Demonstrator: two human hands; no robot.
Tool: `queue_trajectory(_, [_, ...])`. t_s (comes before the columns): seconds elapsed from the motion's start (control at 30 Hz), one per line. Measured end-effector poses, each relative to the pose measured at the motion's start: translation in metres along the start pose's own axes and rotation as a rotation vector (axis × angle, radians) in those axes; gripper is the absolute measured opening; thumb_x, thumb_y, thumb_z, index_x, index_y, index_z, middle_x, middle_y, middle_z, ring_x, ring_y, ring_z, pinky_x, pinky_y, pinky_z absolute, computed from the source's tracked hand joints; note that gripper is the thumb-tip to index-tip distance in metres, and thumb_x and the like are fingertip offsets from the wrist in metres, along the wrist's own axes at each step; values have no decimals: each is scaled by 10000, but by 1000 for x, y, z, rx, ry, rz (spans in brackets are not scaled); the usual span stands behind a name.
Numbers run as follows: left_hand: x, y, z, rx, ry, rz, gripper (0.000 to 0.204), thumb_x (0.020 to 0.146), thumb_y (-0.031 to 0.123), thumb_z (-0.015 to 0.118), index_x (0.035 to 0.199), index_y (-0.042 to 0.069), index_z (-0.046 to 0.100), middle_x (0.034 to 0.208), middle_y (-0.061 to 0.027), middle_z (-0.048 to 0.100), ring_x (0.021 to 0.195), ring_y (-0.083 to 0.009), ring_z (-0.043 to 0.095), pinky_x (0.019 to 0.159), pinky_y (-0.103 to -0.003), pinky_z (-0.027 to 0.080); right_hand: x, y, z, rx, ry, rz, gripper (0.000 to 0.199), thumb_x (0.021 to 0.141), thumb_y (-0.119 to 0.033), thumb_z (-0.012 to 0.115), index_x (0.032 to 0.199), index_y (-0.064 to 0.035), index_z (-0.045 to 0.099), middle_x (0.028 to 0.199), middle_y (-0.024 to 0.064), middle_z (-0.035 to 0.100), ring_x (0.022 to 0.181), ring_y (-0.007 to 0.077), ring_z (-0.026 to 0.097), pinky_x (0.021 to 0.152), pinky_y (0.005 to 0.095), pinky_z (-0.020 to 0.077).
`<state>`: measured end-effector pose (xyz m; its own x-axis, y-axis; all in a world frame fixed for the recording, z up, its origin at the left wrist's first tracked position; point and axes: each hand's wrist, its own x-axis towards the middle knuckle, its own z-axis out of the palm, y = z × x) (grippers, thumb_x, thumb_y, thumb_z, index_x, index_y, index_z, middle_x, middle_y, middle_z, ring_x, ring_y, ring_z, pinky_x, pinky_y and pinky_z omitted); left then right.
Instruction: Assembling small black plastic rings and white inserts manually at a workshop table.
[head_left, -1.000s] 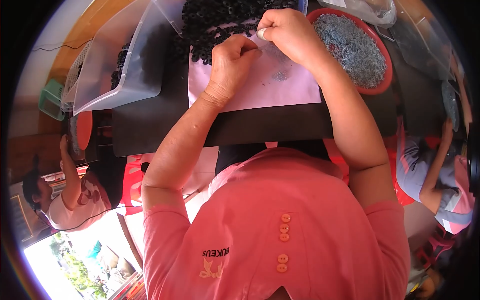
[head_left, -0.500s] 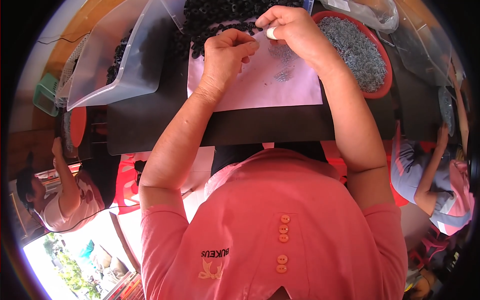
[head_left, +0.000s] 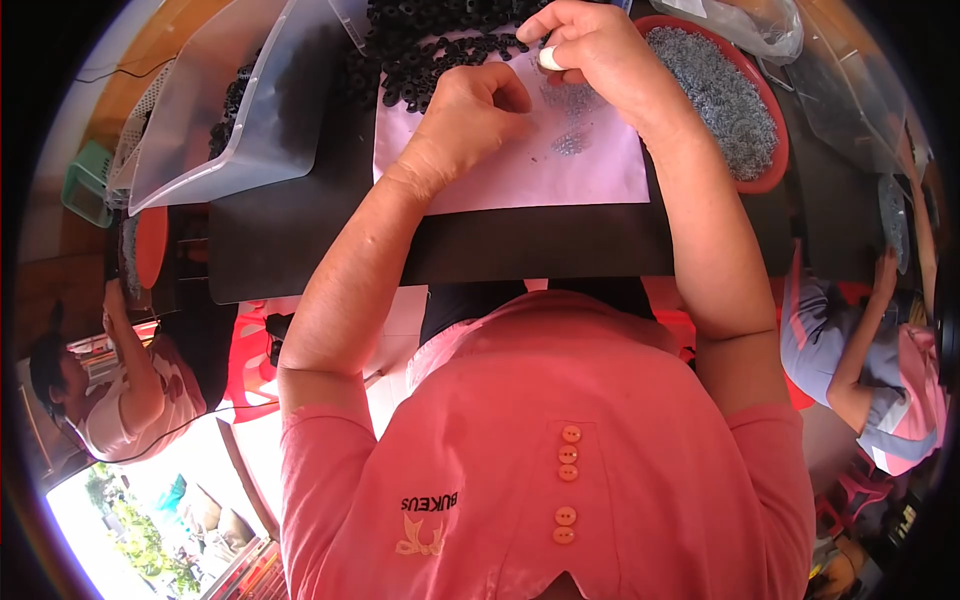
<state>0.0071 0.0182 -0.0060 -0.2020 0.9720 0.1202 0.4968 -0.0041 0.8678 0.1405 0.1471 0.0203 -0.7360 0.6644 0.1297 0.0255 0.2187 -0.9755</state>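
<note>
Probably light, rubbery black pieces (head_left: 425, 62), top centre; we'd pinch rims. Tiny clear bits (head_left: 571, 142), upper centre, likely slick. Left hand (head_left: 470, 112) half-curled, right hand (head_left: 602, 62) loosely bent; we can't tell whether either holds anything.

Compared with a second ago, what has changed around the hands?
The right hand has moved slightly farther from the body, widening its gap from the left hand, which has shifted slightly right. Whether either took or released anything is too small to tell. The pink sheet, red tray and clear bin stayed put.
</note>
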Motion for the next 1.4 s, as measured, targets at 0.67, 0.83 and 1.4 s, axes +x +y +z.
queue_trajectory(0.67, [-2,17,1,-316,214,-65,145,835,91,725,946,9,681,750,-19,660,617,-63,566,503,-200,412,-9,-10,14,153,-14,-3,134,801,43,619,932,45,646,789,91,653,683,157,622,620,282,508])
queue_trajectory(0.83, [-2,17,-1,-321,202,-59,131,866,127,704,916,11,672,725,-19,653,590,-64,559,490,-196,397,-9,-6,15,170,-32,-28,120,804,40,624,922,46,647,776,91,655,658,156,619,607,280,506])
queue_trajectory(1.4, [0,12,-11,-689,85,-240,173,933,143,620,939,-28,649,732,-90,640,564,-142,564,475,-244,401,-11,-12,11,228,-91,48,204,761,48,615,956,5,654,777,50,638,643,116,577,587,236,452])
